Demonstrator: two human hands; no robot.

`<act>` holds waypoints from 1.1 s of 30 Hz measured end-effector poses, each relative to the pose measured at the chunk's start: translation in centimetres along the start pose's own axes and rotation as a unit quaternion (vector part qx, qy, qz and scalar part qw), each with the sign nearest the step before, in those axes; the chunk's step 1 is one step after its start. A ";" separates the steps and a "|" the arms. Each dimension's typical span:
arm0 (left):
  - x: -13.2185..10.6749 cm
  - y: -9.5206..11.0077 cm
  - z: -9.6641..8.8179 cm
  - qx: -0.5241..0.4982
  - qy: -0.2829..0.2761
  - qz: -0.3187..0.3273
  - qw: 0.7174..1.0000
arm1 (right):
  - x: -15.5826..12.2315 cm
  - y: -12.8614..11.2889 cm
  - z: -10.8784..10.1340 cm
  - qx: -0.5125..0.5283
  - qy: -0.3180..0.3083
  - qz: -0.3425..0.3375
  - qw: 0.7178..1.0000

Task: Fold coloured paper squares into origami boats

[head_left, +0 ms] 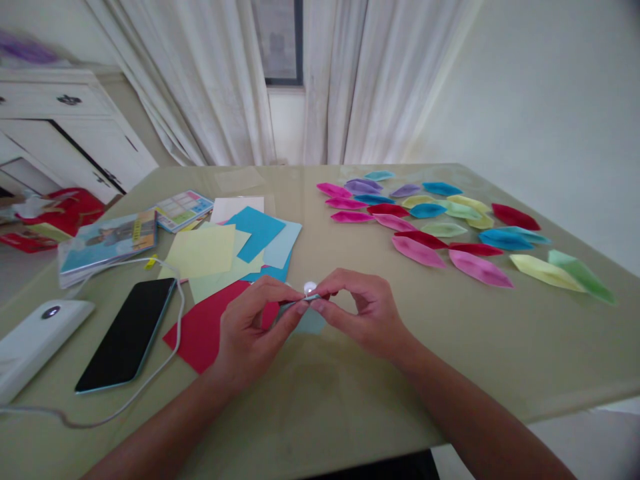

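My left hand [247,327] and my right hand [367,310] meet above the near middle of the table. Both are closed in a pinch, thumb against fingers, on a small folded piece of paper [313,298]. It looks pale blue-grey and is seen nearly edge-on, mostly covered by the fingertips. Below it a light blue patch shows; whether it is paper or a reflection I cannot tell. Red paper [200,333] lies partly under my left hand. Beyond it spread loose sheets: pale yellow paper [203,250], blue paper [257,230] and light blue paper [283,243].
Several folded paper boat-like shapes, such as a pink one [480,268] and a red one [515,217], lie at the right. To the left are a phone [127,337], a white device [40,343], a white cable [180,313] and a book [110,243]. Curtains [200,80] hang behind.
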State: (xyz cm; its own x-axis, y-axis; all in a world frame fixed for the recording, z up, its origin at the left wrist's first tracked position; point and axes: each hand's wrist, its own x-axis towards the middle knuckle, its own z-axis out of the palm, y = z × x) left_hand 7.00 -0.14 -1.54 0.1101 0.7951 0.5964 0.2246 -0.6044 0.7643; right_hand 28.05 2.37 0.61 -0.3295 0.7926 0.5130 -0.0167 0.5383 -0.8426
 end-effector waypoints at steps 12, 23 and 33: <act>0.5 0.5 -0.5 0.154 0.012 0.160 0.975 | 0.0 0.0 0.3 -0.104 -0.020 -0.067 0.992; 0.8 0.5 -0.7 0.173 0.004 0.162 0.971 | -0.3 0.6 0.5 -0.186 -0.032 -0.117 0.975; 0.6 0.4 -0.5 0.113 -0.006 0.052 0.992 | -0.4 0.4 0.9 -0.214 -0.013 -0.154 0.965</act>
State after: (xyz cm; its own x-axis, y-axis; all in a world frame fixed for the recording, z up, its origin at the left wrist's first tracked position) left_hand 6.72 0.03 -0.74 0.1554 0.7306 0.6649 0.4226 -0.6576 0.6238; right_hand 27.32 2.01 -0.03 -0.3940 0.5726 0.7189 0.2721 0.8198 -0.5038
